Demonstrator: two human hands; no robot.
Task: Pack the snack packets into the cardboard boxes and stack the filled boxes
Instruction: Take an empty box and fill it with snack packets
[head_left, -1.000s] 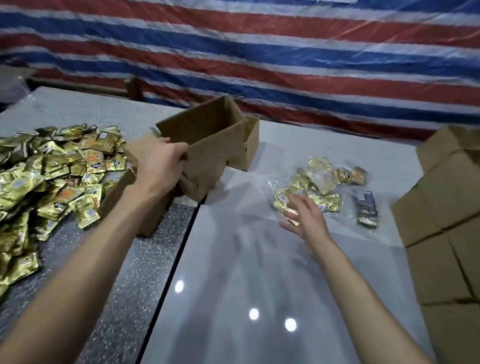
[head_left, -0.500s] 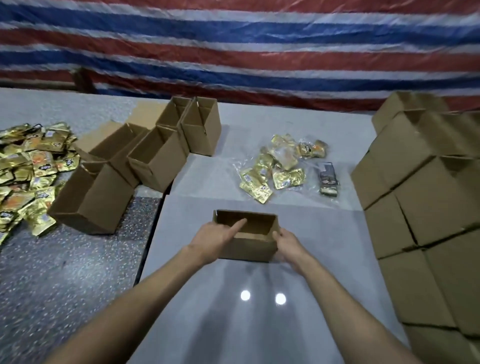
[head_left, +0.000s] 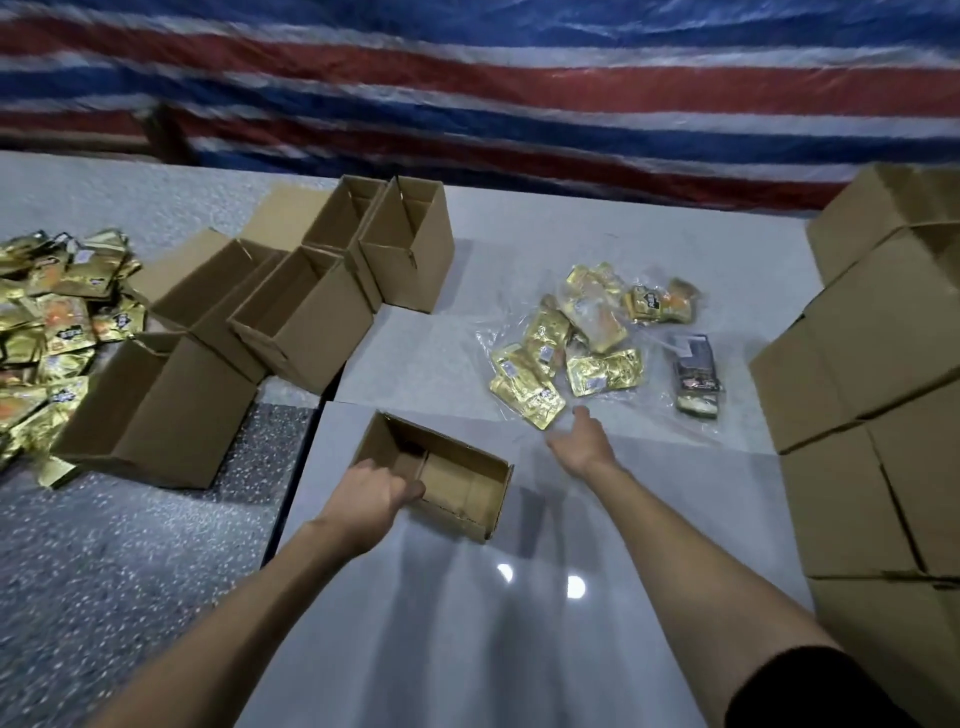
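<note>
The counter (head_left: 457, 639) is made of slabs: a pale grey glossy one at the centre and right, carrying two bright lamp reflections, and a dark speckled one (head_left: 130, 571) to the left, with a dark seam between them. Behind it hangs a tarpaulin (head_left: 519, 88) striped red, white and blue. An open box (head_left: 457, 478) sits on the glossy slab; the left grip (head_left: 371, 493) is curled over its near left wall. The right grip (head_left: 582, 441) is released, fingers straight, just beside the gold packets (head_left: 550, 358) lying in a clear bag (head_left: 654, 405) with a dark packet (head_left: 696, 374). More empty boxes (head_left: 306, 317) cluster at left centre beside a loose pile (head_left: 52, 332) of gold packets. Closed boxes (head_left: 883, 374) are stacked at the right. Print on the packets is too blurred to read.
</note>
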